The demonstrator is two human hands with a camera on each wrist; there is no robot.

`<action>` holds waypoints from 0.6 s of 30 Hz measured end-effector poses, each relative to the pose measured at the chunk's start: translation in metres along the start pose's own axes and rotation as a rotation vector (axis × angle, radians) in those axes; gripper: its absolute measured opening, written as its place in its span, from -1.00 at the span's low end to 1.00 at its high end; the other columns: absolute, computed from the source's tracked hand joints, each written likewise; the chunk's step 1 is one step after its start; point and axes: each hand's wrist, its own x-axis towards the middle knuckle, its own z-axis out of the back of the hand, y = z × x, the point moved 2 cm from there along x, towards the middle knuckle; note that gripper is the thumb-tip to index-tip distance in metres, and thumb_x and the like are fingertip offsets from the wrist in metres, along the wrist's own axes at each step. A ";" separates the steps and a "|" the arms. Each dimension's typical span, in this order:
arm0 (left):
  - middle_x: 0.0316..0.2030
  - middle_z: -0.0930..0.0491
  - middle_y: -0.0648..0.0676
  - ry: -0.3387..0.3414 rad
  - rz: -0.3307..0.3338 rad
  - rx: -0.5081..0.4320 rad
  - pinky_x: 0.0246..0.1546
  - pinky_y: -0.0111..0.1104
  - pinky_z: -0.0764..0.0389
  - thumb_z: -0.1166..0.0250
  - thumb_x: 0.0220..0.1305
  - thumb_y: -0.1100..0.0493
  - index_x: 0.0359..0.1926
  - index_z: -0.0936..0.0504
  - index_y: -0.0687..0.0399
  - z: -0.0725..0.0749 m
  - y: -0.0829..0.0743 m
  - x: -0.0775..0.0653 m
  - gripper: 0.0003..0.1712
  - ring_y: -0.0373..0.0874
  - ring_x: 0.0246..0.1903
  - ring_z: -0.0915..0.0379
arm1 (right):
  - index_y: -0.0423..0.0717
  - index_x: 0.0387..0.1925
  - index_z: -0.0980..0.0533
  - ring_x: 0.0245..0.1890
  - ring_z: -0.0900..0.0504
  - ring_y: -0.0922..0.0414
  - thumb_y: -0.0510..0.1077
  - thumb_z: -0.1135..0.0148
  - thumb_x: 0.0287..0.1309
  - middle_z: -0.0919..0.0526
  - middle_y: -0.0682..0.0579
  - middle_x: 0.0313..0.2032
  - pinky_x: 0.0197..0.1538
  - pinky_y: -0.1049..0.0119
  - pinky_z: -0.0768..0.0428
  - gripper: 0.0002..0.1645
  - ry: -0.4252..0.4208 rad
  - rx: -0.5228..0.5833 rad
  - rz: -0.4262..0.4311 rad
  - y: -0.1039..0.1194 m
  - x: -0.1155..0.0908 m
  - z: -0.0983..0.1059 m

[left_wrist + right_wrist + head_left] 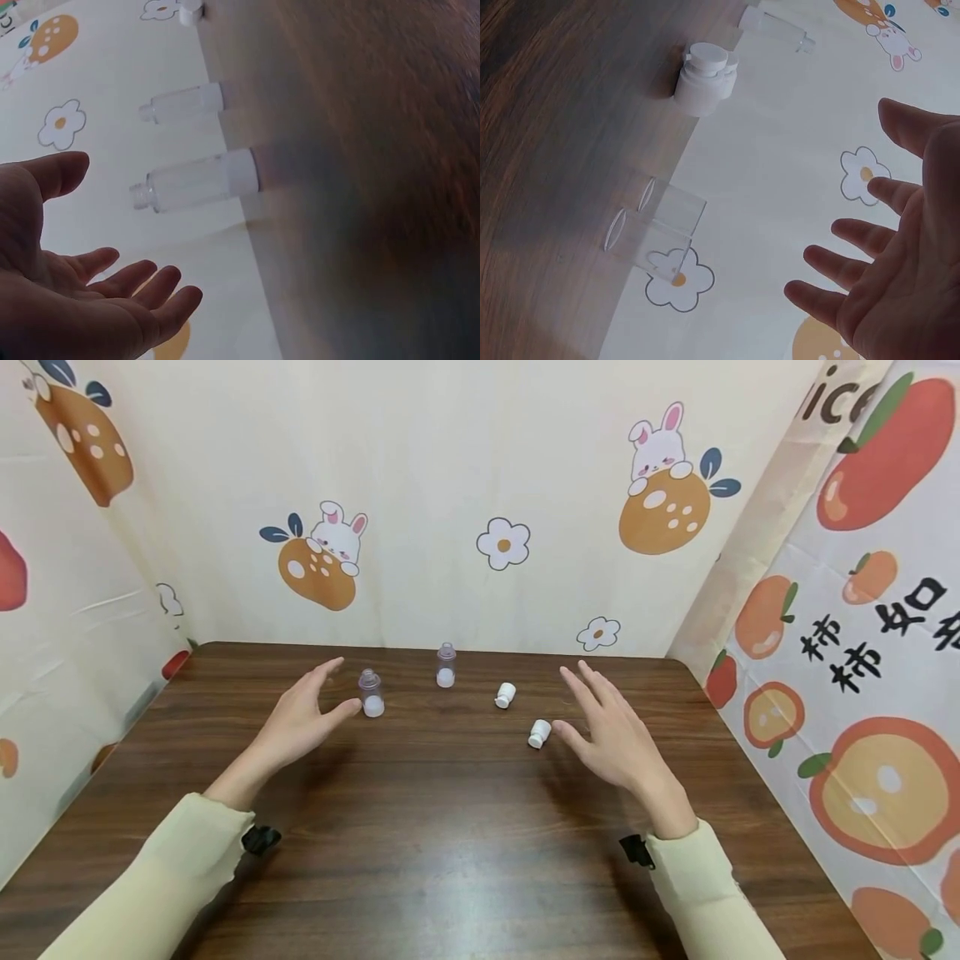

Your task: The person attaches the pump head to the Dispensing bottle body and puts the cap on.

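Observation:
Two small transparent bottles with white bottoms stand upright on the brown table. The nearer bottle (372, 702) is beside the thumb of my left hand (296, 722), which hovers with fingers spread and holds nothing. Behind it to the right stands the farther bottle (446, 670). Two white caps with small knobs, the back one (506, 695) and the front one (538, 733), lie left of my right hand (611, 735). That hand is raised too, its fingers apart and nothing in its grasp. In the right wrist view, two clear cylindrical covers (649, 244) stand on the table near it.
The dark wooden table (420, 860) ends at a cream printed cloth (427, 485) along the back. More printed cloth hangs at the left and right (862, 652). A black strap (261, 839) sits at each wrist, by the pale sleeves.

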 end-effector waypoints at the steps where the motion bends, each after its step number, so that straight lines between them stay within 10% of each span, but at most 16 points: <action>1: 0.52 -0.27 0.39 0.005 0.005 -0.007 0.36 0.34 -0.30 -0.30 0.52 -0.11 0.67 -0.08 0.16 -0.002 0.000 0.001 -0.06 0.38 0.48 -0.22 | 0.15 0.70 -0.06 0.64 -0.08 -0.24 0.14 -0.27 0.49 -0.03 -0.10 0.68 0.50 -0.33 -0.23 -0.05 0.010 0.003 0.003 0.001 0.001 -0.001; 18: 0.57 -0.23 0.31 0.071 0.132 -0.169 0.40 0.25 -0.34 -0.31 0.51 -0.05 0.67 -0.08 0.11 -0.017 0.007 0.019 -0.08 0.30 0.52 -0.21 | 0.22 0.67 -0.14 0.63 -0.14 -0.18 0.13 -0.28 0.49 -0.12 -0.03 0.66 0.33 -0.41 -0.42 -0.12 0.086 0.012 0.008 0.004 0.013 -0.015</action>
